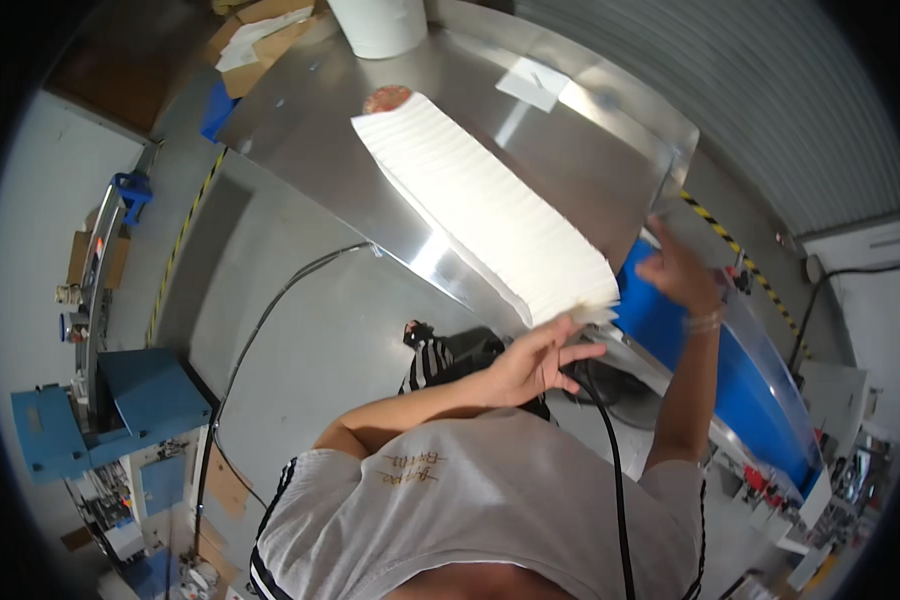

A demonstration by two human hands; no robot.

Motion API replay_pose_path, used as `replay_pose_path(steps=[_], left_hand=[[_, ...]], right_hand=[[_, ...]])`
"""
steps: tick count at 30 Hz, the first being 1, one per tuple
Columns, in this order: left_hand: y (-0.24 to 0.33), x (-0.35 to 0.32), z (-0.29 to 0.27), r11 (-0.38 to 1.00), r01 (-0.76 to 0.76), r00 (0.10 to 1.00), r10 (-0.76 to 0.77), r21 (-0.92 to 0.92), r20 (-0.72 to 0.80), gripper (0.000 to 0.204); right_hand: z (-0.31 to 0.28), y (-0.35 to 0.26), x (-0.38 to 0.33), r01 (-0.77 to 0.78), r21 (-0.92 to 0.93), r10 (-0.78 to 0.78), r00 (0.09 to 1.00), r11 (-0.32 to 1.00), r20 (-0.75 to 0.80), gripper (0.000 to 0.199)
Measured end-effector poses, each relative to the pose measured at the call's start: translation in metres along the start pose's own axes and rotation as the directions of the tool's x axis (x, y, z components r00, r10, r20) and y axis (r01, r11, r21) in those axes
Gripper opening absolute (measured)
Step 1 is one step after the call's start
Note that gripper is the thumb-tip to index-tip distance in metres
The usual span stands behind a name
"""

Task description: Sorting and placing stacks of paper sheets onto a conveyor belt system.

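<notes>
A long row of thin white pieces, packed face to face like sheets on edge, runs slantwise across the metal table. At its near end, my left hand has its fingers spread, with the fingertips close to or touching the last pieces. My right hand is over the blue conveyor belt, beside the table's right edge. Its fingers are apart and slightly blurred, and no object shows in them. A reddish speckled round thing sits against the far end of the row.
A white bucket stands at the table's far side, near an open cardboard box. Toward the back right lies a white card. A black cable hangs by my body. Blue machine housings stand at left.
</notes>
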State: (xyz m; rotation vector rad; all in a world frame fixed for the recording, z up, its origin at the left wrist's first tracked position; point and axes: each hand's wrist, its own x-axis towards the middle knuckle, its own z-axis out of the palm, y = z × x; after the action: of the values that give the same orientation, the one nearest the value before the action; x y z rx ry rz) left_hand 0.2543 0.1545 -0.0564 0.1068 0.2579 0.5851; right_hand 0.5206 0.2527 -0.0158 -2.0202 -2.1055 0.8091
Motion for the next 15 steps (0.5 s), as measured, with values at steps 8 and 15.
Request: replay_pose_path(steps=[8, 15], left_hand=[[0.076, -0.042, 0.053, 0.519, 0.342, 0.888, -0.450, 0.783, -0.090, 0.048], [0.320, -0.009, 0.022, -0.375, -0.055, 0.446, 0.820, 0.926, 0.358, 0.034]], right_hand=[[0.120, -0.028, -0.073, 0.128, 0.875, -0.016, 0.991, 0.466, -0.136, 0.084], [0.127, -0.039, -0.082, 0.153, 0.829, 0.142, 0.953, 0.538, -0.268, 0.072]])
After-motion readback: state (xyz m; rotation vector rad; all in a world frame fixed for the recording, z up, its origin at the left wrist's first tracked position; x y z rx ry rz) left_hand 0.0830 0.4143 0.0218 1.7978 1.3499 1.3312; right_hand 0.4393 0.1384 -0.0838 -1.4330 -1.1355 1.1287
